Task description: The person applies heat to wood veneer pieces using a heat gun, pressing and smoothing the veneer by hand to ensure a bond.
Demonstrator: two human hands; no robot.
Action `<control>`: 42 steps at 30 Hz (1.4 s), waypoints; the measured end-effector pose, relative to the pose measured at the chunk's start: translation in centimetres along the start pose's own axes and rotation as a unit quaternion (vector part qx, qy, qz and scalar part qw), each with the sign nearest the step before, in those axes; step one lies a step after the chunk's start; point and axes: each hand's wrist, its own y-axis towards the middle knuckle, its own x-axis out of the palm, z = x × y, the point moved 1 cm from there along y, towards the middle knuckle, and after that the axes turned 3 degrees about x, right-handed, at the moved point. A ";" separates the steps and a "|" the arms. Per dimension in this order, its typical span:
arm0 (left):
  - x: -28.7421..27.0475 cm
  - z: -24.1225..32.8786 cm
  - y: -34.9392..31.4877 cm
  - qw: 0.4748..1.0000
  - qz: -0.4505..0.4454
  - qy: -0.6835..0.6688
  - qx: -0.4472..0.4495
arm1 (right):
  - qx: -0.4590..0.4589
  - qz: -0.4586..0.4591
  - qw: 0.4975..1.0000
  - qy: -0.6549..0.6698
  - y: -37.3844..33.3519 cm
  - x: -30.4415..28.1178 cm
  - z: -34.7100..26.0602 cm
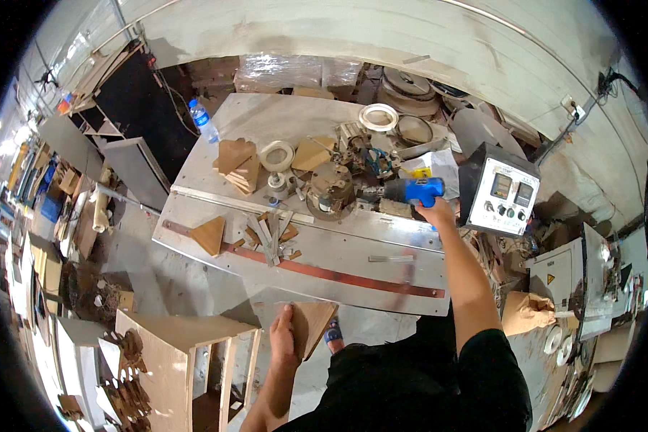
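In my left hand [284,337] is a flat brown wooden board with angled edges [315,321], gripped by its left side in front of the workbench. My right arm reaches over the metal bench top, and my right hand [437,214] is closed round the handle of a blue pistol-grip power tool [419,191]. The tool's dark front end points left, towards a round metal machine head [330,190]. Whether it is a drill or a heat gun I cannot tell. A triangular wooden piece [208,236] lies near the bench's front edge, beside a pile of thin strips and small offcuts [270,236].
A control box with dials [503,196] stands at the bench's right end. Farther back are stacked wooden pieces [239,165], a white tape roll [276,155] and a water bottle [204,121]. A wooden cabinet frame [155,360] stands close on my left. A paper sack [527,312] sits at right.
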 end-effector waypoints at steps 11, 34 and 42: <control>0.1 -0.7 1.9 0.999 -0.045 -0.025 0.005 | -0.186 0.181 0.942 0.212 -8.9 -6.8 -1.8; 1.8 0.0 1.9 0.997 -0.080 0.012 -0.020 | -0.332 0.190 0.918 -0.106 -18.7 -8.9 -1.8; 0.6 -0.1 1.9 0.998 -0.057 0.027 -0.015 | -0.347 0.187 0.916 -0.079 -19.1 -8.7 -2.7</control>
